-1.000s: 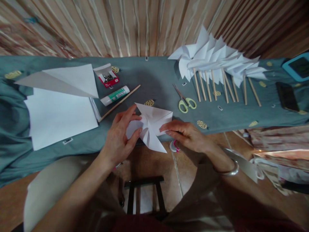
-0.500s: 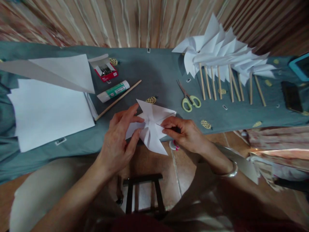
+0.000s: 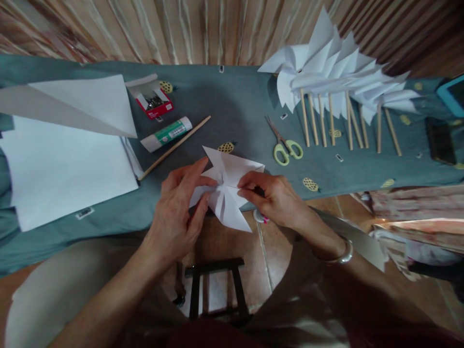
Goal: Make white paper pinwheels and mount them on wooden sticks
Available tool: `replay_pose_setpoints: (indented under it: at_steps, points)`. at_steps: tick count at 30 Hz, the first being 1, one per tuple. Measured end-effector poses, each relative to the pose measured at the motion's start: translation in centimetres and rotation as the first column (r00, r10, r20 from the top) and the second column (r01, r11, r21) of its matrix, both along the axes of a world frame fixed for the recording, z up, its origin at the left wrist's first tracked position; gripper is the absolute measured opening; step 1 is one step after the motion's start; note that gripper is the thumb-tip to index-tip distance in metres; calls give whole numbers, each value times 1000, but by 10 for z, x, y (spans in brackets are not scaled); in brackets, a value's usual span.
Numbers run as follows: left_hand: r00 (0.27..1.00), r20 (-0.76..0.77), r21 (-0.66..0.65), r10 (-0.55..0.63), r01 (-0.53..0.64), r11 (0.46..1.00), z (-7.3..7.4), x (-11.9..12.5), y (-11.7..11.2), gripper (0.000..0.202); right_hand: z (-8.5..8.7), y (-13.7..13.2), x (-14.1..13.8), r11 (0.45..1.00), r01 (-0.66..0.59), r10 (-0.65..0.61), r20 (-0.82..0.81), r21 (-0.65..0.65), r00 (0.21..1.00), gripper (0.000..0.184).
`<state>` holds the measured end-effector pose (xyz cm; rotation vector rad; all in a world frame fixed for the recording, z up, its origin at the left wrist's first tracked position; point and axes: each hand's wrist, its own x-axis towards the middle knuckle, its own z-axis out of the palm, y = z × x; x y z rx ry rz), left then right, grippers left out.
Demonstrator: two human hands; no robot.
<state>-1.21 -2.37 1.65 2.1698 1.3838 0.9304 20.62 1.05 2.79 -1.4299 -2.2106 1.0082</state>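
Observation:
A white paper pinwheel [image 3: 232,212] lies at the table's front edge, one blade hanging over it. My left hand [image 3: 181,203] pinches its left side near the centre between thumb and fingers. From the right, my right hand [image 3: 271,195] has thumb and index finger closed on the pinwheel's right fold, close to the middle. Beyond the left hand a thin wooden stick [image 3: 176,147] rests on the cloth, beside a green and white glue stick [image 3: 168,134]. Scissors with light green handles [image 3: 287,151] lie beyond the right hand.
Stacked white paper [image 3: 72,169] covers the left of the table, near an open red box of small metal pieces [image 3: 155,104]. Several finished pinwheels on sticks [image 3: 326,72] lie at the back right. A dark phone [image 3: 440,140] is farther right, and a black stool [image 3: 217,266] stands below.
My right hand has shifted slightly left, towards the pinwheel's centre. Both hands keep their hold on the paper. The view has tilted a little.

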Motion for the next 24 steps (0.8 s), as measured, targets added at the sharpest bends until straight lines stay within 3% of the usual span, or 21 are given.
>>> replay_pose_setpoints:
  at_steps: [17, 24]
  points:
    - [999, -44, -33, -2, 0, 999, 0, 2, -1, 56, 1, 13, -2, 995, -22, 20, -18, -99, 1000, 2]
    - [997, -73, -28, -4, 2, 1000, -1, 4, -2, 59, 2, 14, -3, 995, -18, 23, 49, -97, 999, 3]
